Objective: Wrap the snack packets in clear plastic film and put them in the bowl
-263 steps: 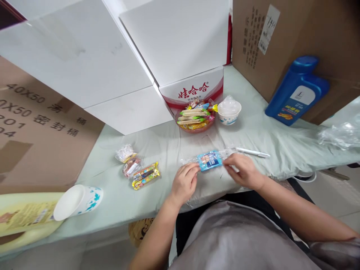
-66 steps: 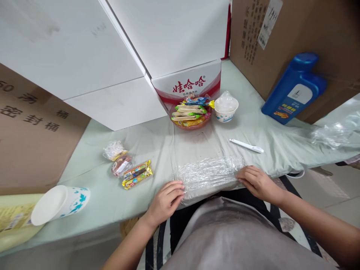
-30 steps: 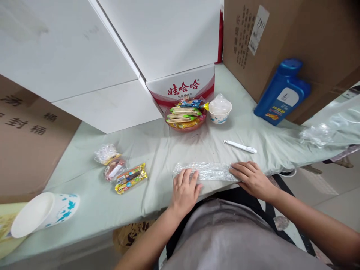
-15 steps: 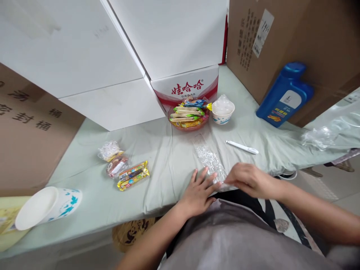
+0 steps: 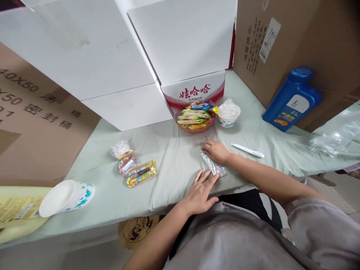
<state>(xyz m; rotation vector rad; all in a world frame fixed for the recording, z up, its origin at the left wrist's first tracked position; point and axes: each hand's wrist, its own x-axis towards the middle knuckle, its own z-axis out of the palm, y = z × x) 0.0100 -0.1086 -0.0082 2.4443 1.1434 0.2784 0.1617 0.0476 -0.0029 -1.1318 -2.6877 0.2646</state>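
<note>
A clear, crinkled plastic bag (image 5: 211, 163) lies lengthwise on the cloth-covered table in front of me. My left hand (image 5: 199, 191) rests flat by its near end, fingers spread and the fingertips touching the plastic. At the far part of the bag, my right hand (image 5: 216, 152) has its fingers curled together on the plastic; the palm side is hidden. A white capped-looking pen or slim cutter (image 5: 247, 150) lies to the right of that hand. Just beyond the bag stands a pink clear bowl (image 5: 194, 128) heaped with wrapped snacks and green-ended sticks.
Beside the bowl is a paper cup (image 5: 228, 119) stuffed with clear plastic. A blue bottle (image 5: 292, 99) leans by a cardboard box (image 5: 270, 75). Left lie wrapped snacks (image 5: 141, 173) and a tipped paper cup (image 5: 80, 197). White boxes (image 5: 185, 41) stack at the back.
My right hand has moved from the bag's near end up to its far part. My left hand stays flat by the near end. The view has shifted slightly left.
</note>
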